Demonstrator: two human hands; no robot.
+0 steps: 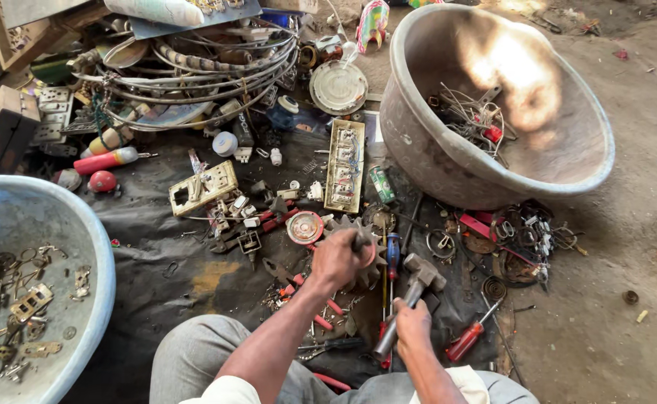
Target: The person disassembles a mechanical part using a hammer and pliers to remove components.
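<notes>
**Head view: both hands closed, hammer and gear**

Head camera, looking down. I take the gear [358,251] as landmark; it lies flat on the dark cloth [179,262], toothed rim showing on its far side.

Left hand [337,258]: I see it resting on the gear, fingers curled tight round a small dark part at the gear's centre. What that part is, I cannot tell.

Right hand [412,323]: below and right of the gear, fist wrapped fully round the metal handle of a hammer [411,288]. The hammer head sits just right of the gear, apart from it, handle slanting back toward the wrist.

Between gear and hammer I note a blue-handled screwdriver [392,254], lying beside the gear's right edge. A red-handled screwdriver [469,338] lies further right, well clear.

Just left of the gear: a round red-and-white disc [304,227]. Beyond that, a cream switch plate [203,187]; above the gear, a long switch panel [345,164].

Up and right of the gear: a large grey basin [568,172], tilted, with wire scraps inside. Far left: a blue basin [96,247] holding small brass pieces.

Red-handled pliers [310,299] lie below the gear, near the left forearm.
</notes>
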